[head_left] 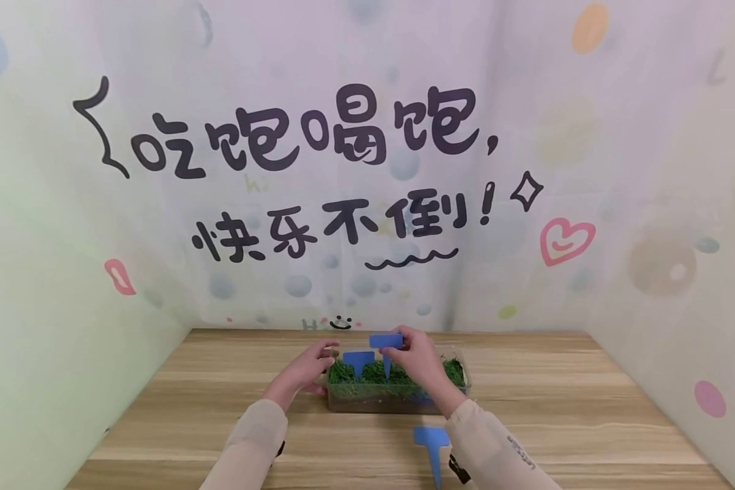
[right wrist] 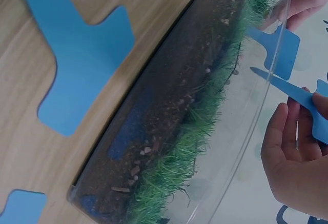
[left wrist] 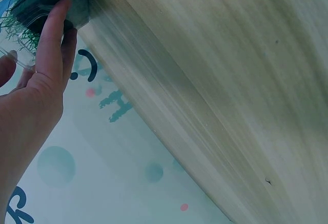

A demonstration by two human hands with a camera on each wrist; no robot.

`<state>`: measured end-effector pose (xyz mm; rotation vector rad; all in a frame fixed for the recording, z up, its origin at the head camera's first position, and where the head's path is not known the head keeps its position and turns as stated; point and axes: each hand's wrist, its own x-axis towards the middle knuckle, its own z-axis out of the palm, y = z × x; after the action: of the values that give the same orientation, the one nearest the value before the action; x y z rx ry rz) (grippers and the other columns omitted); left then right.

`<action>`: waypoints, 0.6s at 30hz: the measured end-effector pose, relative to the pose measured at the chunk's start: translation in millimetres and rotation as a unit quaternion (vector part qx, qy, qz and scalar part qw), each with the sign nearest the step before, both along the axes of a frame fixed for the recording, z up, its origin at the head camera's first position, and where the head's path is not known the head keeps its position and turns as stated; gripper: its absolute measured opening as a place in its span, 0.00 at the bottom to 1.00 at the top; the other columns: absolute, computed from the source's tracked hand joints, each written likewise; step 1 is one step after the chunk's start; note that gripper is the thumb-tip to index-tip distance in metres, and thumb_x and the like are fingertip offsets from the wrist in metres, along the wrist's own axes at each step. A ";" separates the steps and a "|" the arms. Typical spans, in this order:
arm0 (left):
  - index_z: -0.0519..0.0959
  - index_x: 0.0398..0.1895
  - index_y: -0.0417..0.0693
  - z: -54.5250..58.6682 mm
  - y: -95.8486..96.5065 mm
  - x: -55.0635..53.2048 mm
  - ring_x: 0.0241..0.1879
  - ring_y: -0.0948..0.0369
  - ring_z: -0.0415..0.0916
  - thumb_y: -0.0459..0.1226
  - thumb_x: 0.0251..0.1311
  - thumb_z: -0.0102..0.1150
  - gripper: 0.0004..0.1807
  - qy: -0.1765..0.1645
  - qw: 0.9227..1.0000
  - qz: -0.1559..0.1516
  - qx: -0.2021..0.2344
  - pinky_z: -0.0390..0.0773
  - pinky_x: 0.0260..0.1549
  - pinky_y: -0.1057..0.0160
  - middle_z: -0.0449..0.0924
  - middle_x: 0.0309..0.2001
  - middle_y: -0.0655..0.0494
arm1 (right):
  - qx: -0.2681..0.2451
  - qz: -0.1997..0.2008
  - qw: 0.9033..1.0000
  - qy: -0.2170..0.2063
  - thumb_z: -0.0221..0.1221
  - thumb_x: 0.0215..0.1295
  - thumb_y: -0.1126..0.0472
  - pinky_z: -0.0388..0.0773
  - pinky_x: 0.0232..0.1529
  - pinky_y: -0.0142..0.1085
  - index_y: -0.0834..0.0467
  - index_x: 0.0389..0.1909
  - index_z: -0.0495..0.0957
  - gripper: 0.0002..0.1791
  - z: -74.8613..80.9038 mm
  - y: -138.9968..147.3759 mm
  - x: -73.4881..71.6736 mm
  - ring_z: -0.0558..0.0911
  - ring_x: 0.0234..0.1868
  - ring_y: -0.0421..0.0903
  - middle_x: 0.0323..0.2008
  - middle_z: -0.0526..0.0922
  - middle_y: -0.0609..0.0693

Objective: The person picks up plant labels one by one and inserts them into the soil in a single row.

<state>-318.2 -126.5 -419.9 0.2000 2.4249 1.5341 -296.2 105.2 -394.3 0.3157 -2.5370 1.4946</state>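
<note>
My right hand (head_left: 418, 354) pinches a blue T-shaped plant label (head_left: 385, 340) by its head, above a clear planter box (head_left: 398, 403). The label's narrow point aims down at the green grass (right wrist: 179, 157); in the right wrist view this tip shows just above it. Another blue plant label (head_left: 358, 356) stands upright in the grass toward the left. At the box's left end is my left hand (head_left: 303, 367), its fairly straight fingers (left wrist: 51, 42) touching the clear wall. Brown soil (right wrist: 169, 75) with small pebbles fills the box below the grass.
On the wooden table (head_left: 190, 408), a blue label (head_left: 431, 439) lies in front of the box. Part of another blue label (right wrist: 23, 206) shows at the right wrist view's lower left corner. A printed cloth wall (head_left: 318, 292) rises behind the table's back edge.
</note>
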 end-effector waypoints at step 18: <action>0.61 0.74 0.48 0.1 -0.1 0.3 0.71 0.36 0.61 0.31 0.77 0.41 0.25 0.004 1.000 0.000 -0.009 0.83 0.31 0.52 0.62 0.73 0.38 | 0.051 -0.018 0.999 0.006 0.65 0.63 0.66 0.77 0.31 0.37 0.58 0.41 0.84 0.06 -12.2 2.1 -5.7 0.84 0.35 0.47 0.39 0.87 0.56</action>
<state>-317.9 -126.6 -419.8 0.2034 2.4434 1.5130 -301.9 107.3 -406.5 0.2915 -2.6000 1.3494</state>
